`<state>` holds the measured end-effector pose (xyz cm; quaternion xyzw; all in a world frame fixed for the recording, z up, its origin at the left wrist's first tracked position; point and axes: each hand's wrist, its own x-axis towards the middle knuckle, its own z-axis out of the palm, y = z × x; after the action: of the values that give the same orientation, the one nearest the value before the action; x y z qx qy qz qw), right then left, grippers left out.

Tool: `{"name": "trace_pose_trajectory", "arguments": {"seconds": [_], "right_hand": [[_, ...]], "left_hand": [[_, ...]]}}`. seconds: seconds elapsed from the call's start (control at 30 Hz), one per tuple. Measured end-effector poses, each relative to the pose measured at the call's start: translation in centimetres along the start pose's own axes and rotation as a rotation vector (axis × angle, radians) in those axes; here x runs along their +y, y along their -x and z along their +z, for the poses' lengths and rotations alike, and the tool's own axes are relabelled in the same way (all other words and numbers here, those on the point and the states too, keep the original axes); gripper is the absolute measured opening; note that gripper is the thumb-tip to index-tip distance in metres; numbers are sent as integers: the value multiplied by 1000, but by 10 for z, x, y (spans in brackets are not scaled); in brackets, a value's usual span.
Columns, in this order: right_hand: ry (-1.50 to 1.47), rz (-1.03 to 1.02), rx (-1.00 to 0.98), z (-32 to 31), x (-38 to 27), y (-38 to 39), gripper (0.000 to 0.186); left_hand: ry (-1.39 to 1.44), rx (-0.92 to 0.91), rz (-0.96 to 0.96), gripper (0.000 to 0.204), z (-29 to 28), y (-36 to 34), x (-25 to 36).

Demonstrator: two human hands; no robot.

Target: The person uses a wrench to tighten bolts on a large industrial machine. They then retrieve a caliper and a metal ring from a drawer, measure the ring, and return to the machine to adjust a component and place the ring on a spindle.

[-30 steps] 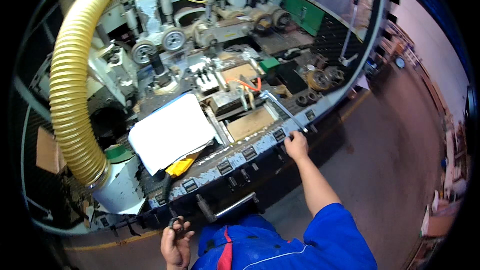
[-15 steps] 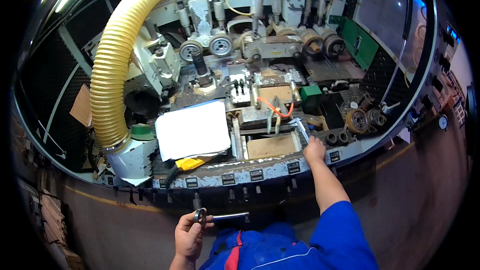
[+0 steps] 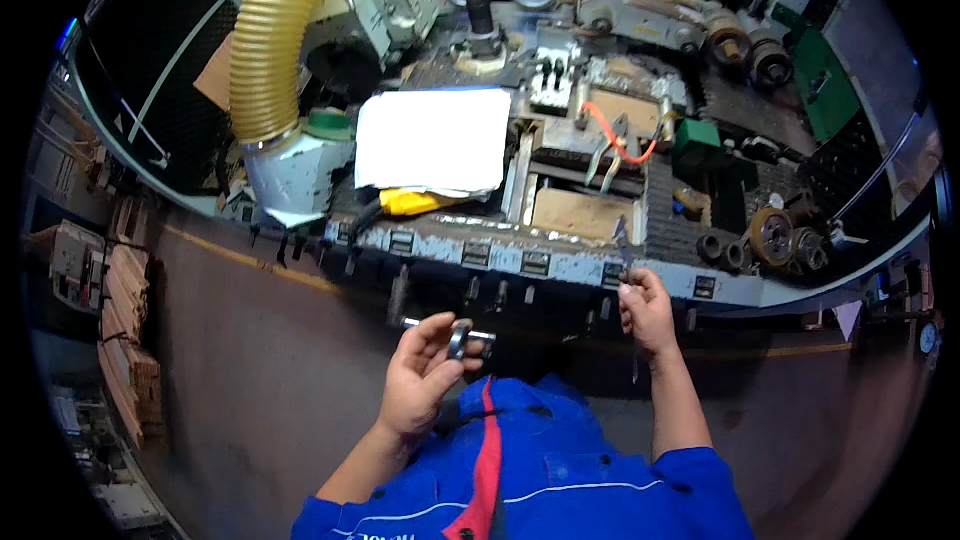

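Observation:
My left hand (image 3: 422, 368) is closed around a small round steel bearing (image 3: 459, 340), pinched between thumb and fingers in front of my body. A shiny metal bar (image 3: 484, 338) shows behind those fingers; whether the hand touches it I cannot tell. My right hand (image 3: 648, 312) grips a vernier caliper (image 3: 623, 240) near the machine's front edge. Its jaws point up toward the machine bed, and a thin end hangs below the hand. Pliers (image 3: 606, 152) with an orange-red handle lie on the bed beyond it.
White papers (image 3: 432, 140) lie on the bed at left, above a yellow-and-black object (image 3: 408, 202). A yellow ribbed hose (image 3: 272, 50) rises beside them. Metal rollers and rings (image 3: 771, 236) sit at right, near a green block (image 3: 697, 144). Stacked boards (image 3: 130, 340) stand at far left.
My right hand has lifted the caliper off the machine bed and drawn it back toward me. My left hand has come up and inward with the bearing. The view has shifted downward.

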<state>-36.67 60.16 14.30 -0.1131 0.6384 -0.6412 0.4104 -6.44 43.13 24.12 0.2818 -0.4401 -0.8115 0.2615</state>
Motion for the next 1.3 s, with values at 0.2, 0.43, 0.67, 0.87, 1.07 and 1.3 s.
{"name": "trace_pose_trajectory", "arguments": {"seconds": [0.2,0.43,0.67,0.87,1.07,1.3], "right_hand": [[712,-385,44,100,-53,65,37],[834,-768,75,128,-77,80,41],[861,-776,-114,144,-84,84,43],[986,-883,-132,145,-82,81,47],[1097,-893,-113,142,-84,83,50],[1138,-948,-124,138,-90,89,49]], "left_hand": [[-4,-41,4,69,9,11,7],[-22,-103,8,71,2,9,8],[42,-152,44,67,-17,14,12],[24,-156,54,68,-23,18,13],[31,-147,39,70,-18,23,12],[-25,-126,-11,75,-18,30,9]]}}
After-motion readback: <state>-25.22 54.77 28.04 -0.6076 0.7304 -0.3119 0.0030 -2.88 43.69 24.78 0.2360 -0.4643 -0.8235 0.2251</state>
